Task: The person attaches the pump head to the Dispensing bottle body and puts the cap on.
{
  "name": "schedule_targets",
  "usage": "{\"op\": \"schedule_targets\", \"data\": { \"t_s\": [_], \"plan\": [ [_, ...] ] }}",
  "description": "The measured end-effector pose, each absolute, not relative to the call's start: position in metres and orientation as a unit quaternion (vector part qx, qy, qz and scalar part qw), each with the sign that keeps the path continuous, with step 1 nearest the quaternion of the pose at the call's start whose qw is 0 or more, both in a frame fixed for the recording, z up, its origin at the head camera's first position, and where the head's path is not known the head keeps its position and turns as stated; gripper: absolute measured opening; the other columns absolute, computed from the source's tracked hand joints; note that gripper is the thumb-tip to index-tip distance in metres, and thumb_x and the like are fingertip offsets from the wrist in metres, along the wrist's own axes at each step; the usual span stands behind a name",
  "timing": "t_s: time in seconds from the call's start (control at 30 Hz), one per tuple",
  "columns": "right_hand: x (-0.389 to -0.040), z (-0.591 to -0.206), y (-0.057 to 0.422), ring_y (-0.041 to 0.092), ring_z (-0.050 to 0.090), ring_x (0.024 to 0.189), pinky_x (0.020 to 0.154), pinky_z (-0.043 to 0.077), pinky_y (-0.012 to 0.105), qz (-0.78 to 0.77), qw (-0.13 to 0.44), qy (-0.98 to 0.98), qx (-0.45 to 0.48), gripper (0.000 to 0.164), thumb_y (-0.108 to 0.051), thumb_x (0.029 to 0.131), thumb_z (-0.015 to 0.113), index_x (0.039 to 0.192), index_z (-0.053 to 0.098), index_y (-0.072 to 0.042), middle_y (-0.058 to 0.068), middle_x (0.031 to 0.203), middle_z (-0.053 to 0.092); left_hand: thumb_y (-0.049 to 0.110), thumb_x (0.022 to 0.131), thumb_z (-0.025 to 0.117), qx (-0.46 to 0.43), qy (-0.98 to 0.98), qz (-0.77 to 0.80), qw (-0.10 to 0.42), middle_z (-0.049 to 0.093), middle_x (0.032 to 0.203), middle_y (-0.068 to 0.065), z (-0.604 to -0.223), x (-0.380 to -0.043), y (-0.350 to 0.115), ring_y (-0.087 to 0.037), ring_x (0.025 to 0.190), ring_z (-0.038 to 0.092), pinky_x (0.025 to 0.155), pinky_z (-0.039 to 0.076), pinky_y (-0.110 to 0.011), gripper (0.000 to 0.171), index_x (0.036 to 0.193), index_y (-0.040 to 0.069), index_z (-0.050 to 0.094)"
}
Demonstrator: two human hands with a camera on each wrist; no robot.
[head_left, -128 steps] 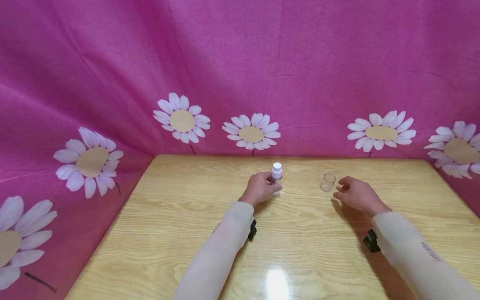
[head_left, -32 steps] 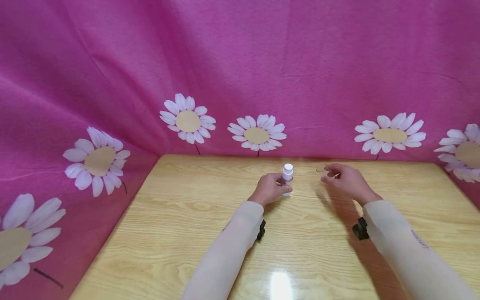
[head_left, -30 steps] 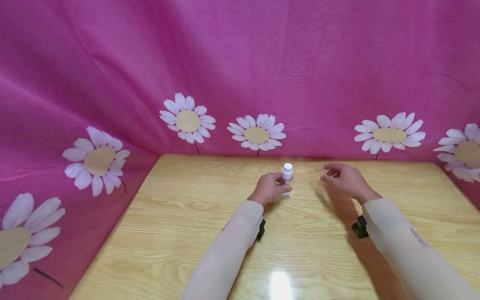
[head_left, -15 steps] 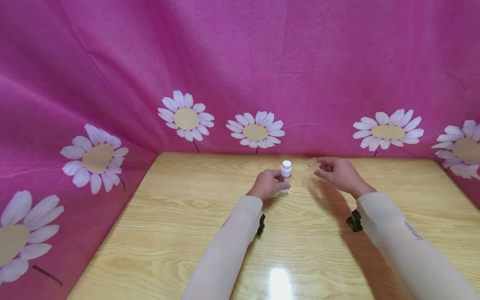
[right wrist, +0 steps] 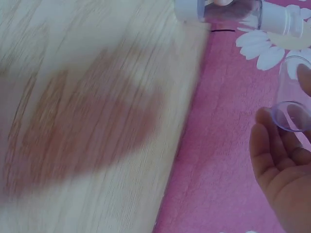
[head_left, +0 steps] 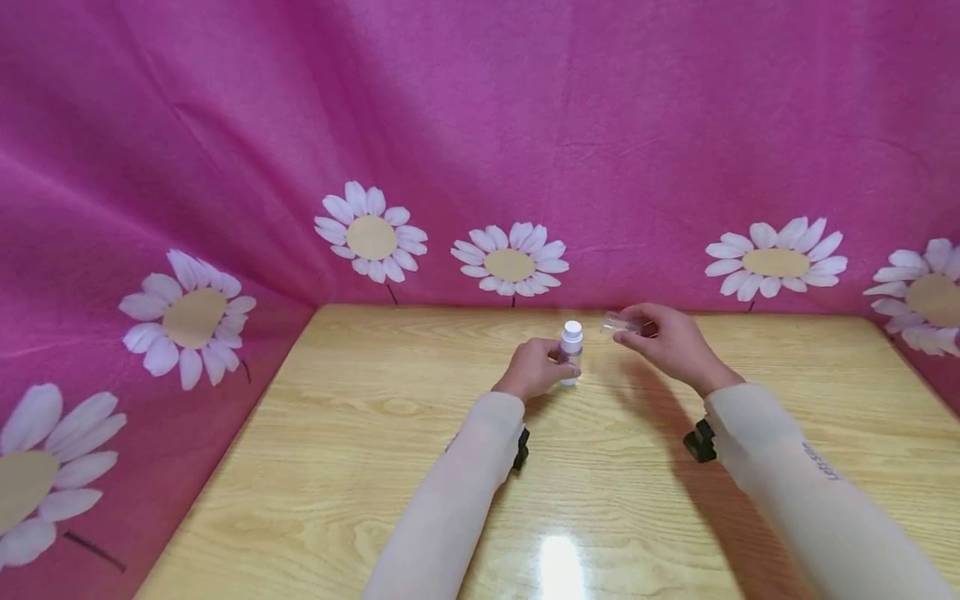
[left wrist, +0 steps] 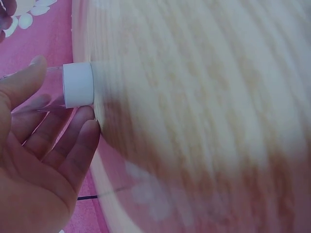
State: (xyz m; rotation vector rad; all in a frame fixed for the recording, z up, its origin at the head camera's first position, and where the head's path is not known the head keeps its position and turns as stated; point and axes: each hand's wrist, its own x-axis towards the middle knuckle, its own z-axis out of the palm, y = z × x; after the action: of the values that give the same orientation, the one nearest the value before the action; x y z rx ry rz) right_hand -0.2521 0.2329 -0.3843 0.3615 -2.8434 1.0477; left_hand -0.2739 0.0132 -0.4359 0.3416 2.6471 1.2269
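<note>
A small clear pump bottle [head_left: 572, 337] with a white top and white base stands upright on the table. My left hand [head_left: 534, 367] grips its middle, thumb on the near side; the left wrist view shows the white base [left wrist: 78, 85] beyond the thumb. To the right, my right hand [head_left: 671, 342] pinches a clear cylindrical cap [head_left: 613, 324] between thumb and fingers, raised above the table and tilted. In the right wrist view the transparent cap [right wrist: 291, 92] has its round rim near the fingers, apart from the bottle [right wrist: 233, 14].
The light wooden table [head_left: 360, 467] ends at a pink cloth [head_left: 637, 150] with white flowers, which hangs behind and at both sides. A bright light reflection [head_left: 559, 567] lies on the near part of the table.
The clear cap stood on the table; my right hand has picked it up, moved left towards the bottle and tipped it. My left hand keeps its grip on the bottle.
</note>
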Motion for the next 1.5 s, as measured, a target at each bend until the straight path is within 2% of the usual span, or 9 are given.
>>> {"op": "schedule_targets", "data": {
  "t_s": [0.1,0.37,0.5,0.6,0.77,0.9,1.23,1.4,1.5],
  "plan": [
    [-0.254,-0.382,0.225,0.034,0.065,0.103,0.083,0.054,0.040,0.341,0.045,-0.931,0.121,0.045,-0.033,0.097,0.064,0.129,0.062,-0.001,0.022,0.120,0.067,0.026,0.087,0.077,0.112,0.897,0.414,0.101,0.073,0.113,-0.004,-0.438,-0.274,0.012,-0.017,0.104,0.064,0.092,0.050,-0.031,0.034,0.119,0.015,0.072],
    [-0.255,-0.371,0.215,0.036,0.061,0.113,0.093,0.051,0.048,0.336,0.028,-0.934,0.114,0.055,-0.034,0.100,0.057,0.142,0.051,0.000,0.025,0.136,0.059,0.026,0.088,0.076,0.116,0.898,0.414,0.095,0.073,0.112,-0.005,-0.438,-0.274,0.013,-0.017,0.102,0.063,0.088,0.050,-0.030,0.033,0.118,0.015,0.072],
    [-0.253,-0.370,0.213,0.038,0.061,0.113,0.095,0.051,0.050,0.353,0.024,-0.930,0.105,0.062,-0.030,0.099,0.057,0.149,0.037,0.001,0.028,0.130,0.060,0.026,0.088,0.076,0.121,0.900,0.408,0.090,0.073,0.112,-0.005,-0.437,-0.273,0.015,-0.016,0.101,0.064,0.087,0.050,-0.029,0.032,0.118,0.014,0.072],
    [-0.254,-0.370,0.211,0.036,0.061,0.108,0.092,0.052,0.047,0.380,0.031,-0.920,0.093,0.063,-0.028,0.097,0.061,0.145,0.034,0.004,0.027,0.123,0.061,0.026,0.088,0.076,0.120,0.903,0.404,0.089,0.073,0.112,-0.004,-0.436,-0.272,0.015,-0.016,0.102,0.064,0.089,0.050,-0.029,0.033,0.119,0.014,0.072],
    [-0.252,-0.367,0.207,0.032,0.059,0.103,0.082,0.048,0.035,0.392,0.049,-0.915,0.081,0.049,-0.026,0.095,0.065,0.127,0.043,0.004,0.022,0.116,0.061,0.026,0.089,0.075,0.117,0.904,0.403,0.085,0.073,0.113,-0.004,-0.436,-0.272,0.016,-0.018,0.104,0.064,0.091,0.051,-0.031,0.034,0.120,0.014,0.071],
    [-0.253,-0.365,0.200,0.032,0.060,0.102,0.079,0.047,0.033,0.383,0.057,-0.917,0.094,0.041,-0.024,0.093,0.067,0.119,0.047,0.001,0.020,0.112,0.062,0.025,0.089,0.075,0.121,0.903,0.405,0.080,0.074,0.113,-0.005,-0.437,-0.272,0.017,-0.019,0.106,0.065,0.092,0.051,-0.032,0.033,0.119,0.013,0.071],
    [-0.256,-0.364,0.185,0.030,0.061,0.101,0.082,0.047,0.037,0.368,0.075,-0.914,0.152,0.029,-0.019,0.094,0.067,0.115,0.054,-0.004,0.014,0.109,0.064,0.024,0.089,0.075,0.132,0.903,0.403,0.072,0.074,0.114,-0.004,-0.437,-0.271,0.014,-0.020,0.112,0.066,0.095,0.051,-0.032,0.031,0.116,0.012,0.072],
    [-0.258,-0.370,0.177,0.031,0.060,0.099,0.088,0.048,0.045,0.337,0.097,-0.916,0.197,0.027,-0.011,0.090,0.069,0.114,0.059,-0.003,0.015,0.106,0.066,0.026,0.089,0.074,0.138,0.906,0.394,0.062,0.076,0.108,-0.002,-0.438,-0.270,0.014,-0.017,0.106,0.067,0.089,0.052,-0.027,0.025,0.110,0.014,0.073],
    [-0.259,-0.375,0.174,0.032,0.060,0.098,0.087,0.049,0.045,0.307,0.100,-0.921,0.218,0.027,-0.009,0.089,0.070,0.114,0.061,-0.003,0.015,0.106,0.067,0.028,0.090,0.073,0.141,0.908,0.389,0.063,0.076,0.104,-0.001,-0.438,-0.270,0.015,-0.015,0.101,0.067,0.085,0.051,-0.024,0.021,0.106,0.015,0.073]
  ]
}}
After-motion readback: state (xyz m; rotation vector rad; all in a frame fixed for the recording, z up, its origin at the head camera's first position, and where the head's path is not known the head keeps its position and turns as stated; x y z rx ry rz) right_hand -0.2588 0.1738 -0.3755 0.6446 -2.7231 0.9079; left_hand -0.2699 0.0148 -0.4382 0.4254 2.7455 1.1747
